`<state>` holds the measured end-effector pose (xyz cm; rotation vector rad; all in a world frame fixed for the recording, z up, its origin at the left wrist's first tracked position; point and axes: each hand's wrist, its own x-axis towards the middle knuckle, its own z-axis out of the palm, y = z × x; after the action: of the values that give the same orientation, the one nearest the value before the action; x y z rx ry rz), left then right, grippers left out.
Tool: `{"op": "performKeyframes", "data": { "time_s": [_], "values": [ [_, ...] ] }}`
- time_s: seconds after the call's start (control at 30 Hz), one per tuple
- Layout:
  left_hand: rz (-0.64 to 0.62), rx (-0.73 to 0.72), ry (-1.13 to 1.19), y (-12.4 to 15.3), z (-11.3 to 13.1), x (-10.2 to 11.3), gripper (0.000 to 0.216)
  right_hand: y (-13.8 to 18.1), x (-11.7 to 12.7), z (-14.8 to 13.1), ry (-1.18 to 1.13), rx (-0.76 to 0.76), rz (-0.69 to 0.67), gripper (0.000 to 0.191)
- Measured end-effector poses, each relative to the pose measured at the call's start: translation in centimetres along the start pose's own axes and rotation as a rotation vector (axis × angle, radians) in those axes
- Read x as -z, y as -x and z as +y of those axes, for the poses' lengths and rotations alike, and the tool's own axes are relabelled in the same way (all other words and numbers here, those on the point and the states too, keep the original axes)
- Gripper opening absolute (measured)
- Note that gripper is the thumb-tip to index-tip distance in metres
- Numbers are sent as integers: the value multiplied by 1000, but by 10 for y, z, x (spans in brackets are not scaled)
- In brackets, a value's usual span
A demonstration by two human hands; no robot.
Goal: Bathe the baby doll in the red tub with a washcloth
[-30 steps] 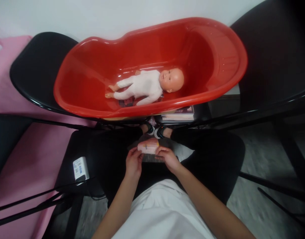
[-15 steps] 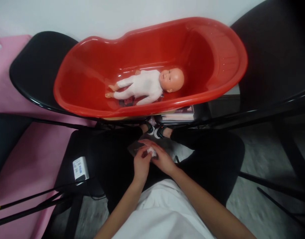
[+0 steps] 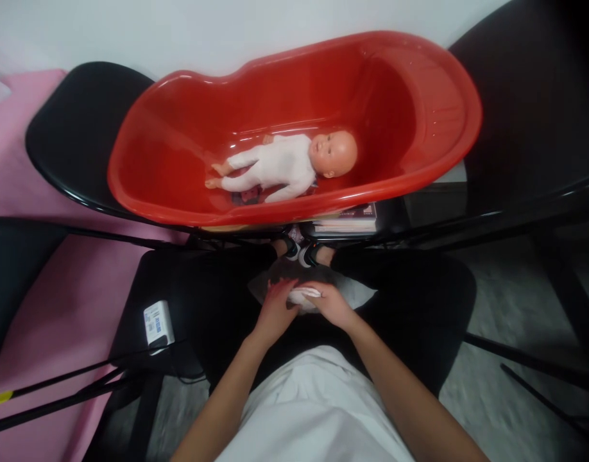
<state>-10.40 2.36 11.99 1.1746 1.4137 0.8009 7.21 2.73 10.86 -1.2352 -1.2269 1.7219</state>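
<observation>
White, folded material is showing between two bare hands: a small bundle point(image 3: 304, 295) that the person is holding above the gap between the thighs. The left hand point(image 3: 278, 309) is gripping it from one side and the right hand point(image 3: 333, 303) from the other, the fingers of both bending in around it; blur is hiding exactly how the fingertips are meeting it. Black trousers point(image 3: 405, 314) are spreading to either side of the hands, a white shirt point(image 3: 318, 404) is filling the space nearest the body, and dark shoes point(image 3: 308, 255) are showing just beyond the bundle.

To the left, a white box point(image 3: 158, 324) with blue lettering is lying near the outer edge of a black seat point(image 3: 126, 343), beside the left thigh. Farther forward, a red tub point(image 3: 395, 185) is standing crosswise. Inside it a doll in white point(image 3: 287, 159) is lying on its back, closer to the tub's near long edge, its feet pointing toward the left end and its head toward the right. Something dark and printed point(image 3: 247, 195) is lying partly under the doll's legs. Books point(image 3: 345, 224) are resting below the tub's near edge, and pink material point(image 3: 68, 295) is covering the far left.
</observation>
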Motion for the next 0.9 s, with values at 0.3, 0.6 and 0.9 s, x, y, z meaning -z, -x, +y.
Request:
{"op": "performKeyframes", "data": {
  "time_s": [0.3, 0.6, 0.9],
  "values": [
    [-117, 24, -325, -7, -11, 2, 16, 13, 34, -28, 66, -36, 31, 33],
    [-238, 49, -265, -10, -1, 8, 16, 15, 62, -38, 60, -107, 378, 51],
    [-155, 388, 69, -12, -12, -1, 41, 0, 43, -17, 32, -129, 560, 55]
  ]
}}
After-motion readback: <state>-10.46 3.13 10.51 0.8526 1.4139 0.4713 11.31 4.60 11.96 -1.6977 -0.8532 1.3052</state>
